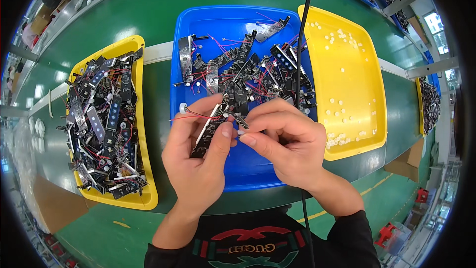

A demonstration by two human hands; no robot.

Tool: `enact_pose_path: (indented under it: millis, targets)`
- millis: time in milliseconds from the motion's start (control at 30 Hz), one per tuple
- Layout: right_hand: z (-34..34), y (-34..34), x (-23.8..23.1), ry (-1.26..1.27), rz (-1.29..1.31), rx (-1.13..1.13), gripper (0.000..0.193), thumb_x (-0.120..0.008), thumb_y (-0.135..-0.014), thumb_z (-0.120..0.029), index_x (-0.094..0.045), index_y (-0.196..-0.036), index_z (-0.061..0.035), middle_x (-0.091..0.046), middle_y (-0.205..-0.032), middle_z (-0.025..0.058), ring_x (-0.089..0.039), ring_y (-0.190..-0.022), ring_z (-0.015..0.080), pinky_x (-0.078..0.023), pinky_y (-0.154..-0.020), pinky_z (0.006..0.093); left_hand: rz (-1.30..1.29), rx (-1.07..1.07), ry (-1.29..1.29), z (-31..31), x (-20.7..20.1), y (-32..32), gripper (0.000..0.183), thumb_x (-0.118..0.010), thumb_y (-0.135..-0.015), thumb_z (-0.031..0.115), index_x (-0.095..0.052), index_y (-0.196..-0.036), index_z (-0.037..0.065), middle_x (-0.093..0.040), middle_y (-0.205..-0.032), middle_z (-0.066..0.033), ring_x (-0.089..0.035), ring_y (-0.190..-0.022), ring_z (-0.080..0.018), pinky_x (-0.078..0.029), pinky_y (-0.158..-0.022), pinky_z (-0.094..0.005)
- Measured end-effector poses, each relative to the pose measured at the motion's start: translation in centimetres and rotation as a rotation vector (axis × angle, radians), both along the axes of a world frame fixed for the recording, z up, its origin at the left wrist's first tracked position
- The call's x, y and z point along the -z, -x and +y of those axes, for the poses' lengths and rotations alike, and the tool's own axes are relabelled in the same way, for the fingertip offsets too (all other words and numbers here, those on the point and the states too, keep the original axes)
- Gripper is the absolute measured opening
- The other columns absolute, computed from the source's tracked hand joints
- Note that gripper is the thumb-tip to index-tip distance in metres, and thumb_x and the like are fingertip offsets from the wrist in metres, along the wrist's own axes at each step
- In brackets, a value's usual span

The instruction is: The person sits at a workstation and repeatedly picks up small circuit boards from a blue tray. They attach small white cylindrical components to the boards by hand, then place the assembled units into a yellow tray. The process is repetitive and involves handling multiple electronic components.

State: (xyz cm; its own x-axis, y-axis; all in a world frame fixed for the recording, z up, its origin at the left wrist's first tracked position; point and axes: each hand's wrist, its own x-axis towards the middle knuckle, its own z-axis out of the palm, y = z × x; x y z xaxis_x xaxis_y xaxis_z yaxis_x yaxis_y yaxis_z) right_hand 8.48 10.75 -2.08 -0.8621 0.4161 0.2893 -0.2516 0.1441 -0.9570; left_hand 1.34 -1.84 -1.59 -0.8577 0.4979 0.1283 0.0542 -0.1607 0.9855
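Observation:
Over the near part of a blue tray (pixel 248 176), my left hand (pixel 191 164) is closed on a black circuit board (pixel 206 138) tilted between thumb and fingers. Red wires run from this board past my fingertips, and a small white round part (pixel 183 108) sticks out beside my left forefinger. Close against the board's upper end, my right hand (pixel 295 144) pinches with thumb and forefinger. Something small and dark, with a pale bit beneath it, shows at those fingertips; its kind is unclear. Beyond both hands, more circuit boards (pixel 243 72) with red wires lie heaped in the blue tray.
A yellow tray (pixel 149 188) piled with wired boards stands at the left. On the right, another yellow tray (pixel 354 99) holds scattered small white round pieces. A black cable (pixel 301 34) hangs down across the blue tray. All three trays rest on a green table (pixel 148 15).

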Motion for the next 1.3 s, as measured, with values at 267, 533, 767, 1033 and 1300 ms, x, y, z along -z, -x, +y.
enact_pose_path:
  millis: [267, 533, 767, 1033, 1300]
  targets:
    - [-0.6, 0.1, 0.3, 0.288, 0.076, 0.12, 0.024, -0.065, -0.075, 0.008, -0.055, -0.095, 0.0021, -0.049, -0.064, -0.0028, -0.035, -0.049, -0.0025, -0.036, -0.045, 0.0148, -0.047, 0.196, -0.2, 0.4, 0.3, -0.8, 0.035, -0.046, -0.089, -0.001, -0.043, -0.122, -0.01, -0.051, -0.112, -0.0156, -0.055, -0.096, -0.0147, -0.047, -0.08, -0.0247]
    - [-0.5, 0.3, -0.1, 0.245, 0.05, 0.121, 0.022, -0.062, -0.076, 0.01, -0.055, -0.095, 0.0034, -0.051, -0.072, 0.0003, -0.037, -0.051, -0.0018, -0.039, -0.047, 0.0146, -0.056, 0.14, -0.171, 0.2, 0.6, -1.0, 0.035, -0.049, -0.087, 0.0, -0.045, -0.119, -0.012, -0.049, -0.121, -0.0214, -0.056, -0.097, -0.0205, -0.047, -0.082, -0.0312]
    - [0.1, 0.2, 0.3, 0.18, 0.014, 0.069, 0.018, -0.063, -0.076, 0.009, -0.059, -0.093, 0.0045, -0.053, -0.088, 0.0049, -0.038, -0.053, -0.0019, -0.033, -0.046, 0.014, 0.112, 0.133, -0.126, 0.0, 1.0, -0.4, 0.031, -0.05, -0.086, -0.005, -0.049, -0.116, -0.011, -0.052, -0.114, -0.0205, -0.057, -0.093, -0.0171, -0.046, -0.079, -0.0244]
    - [0.3, 0.2, 0.3, 0.183, -0.07, 0.04, 0.024, -0.066, -0.076, 0.004, -0.062, -0.099, 0.0021, -0.053, -0.086, 0.003, -0.036, -0.052, -0.0016, -0.029, -0.046, 0.0139, 0.247, 0.095, -0.038, -0.1, 0.9, -0.1, 0.03, -0.053, -0.082, -0.006, -0.056, -0.113, -0.007, -0.056, -0.105, -0.0194, -0.057, -0.089, -0.0177, -0.046, -0.075, -0.0249]
    - [0.5, 0.0, 0.4, 0.074, -0.051, 0.038, 0.02, -0.064, -0.078, 0.002, -0.063, -0.098, 0.0008, -0.055, -0.084, 0.0033, -0.039, -0.051, -0.0004, -0.029, -0.044, 0.0149, 0.439, 0.122, 0.054, -0.4, 0.8, 0.4, 0.032, -0.056, -0.081, -0.004, -0.056, -0.112, -0.007, -0.057, -0.1, -0.0168, -0.057, -0.086, -0.0181, -0.046, -0.072, -0.0252]
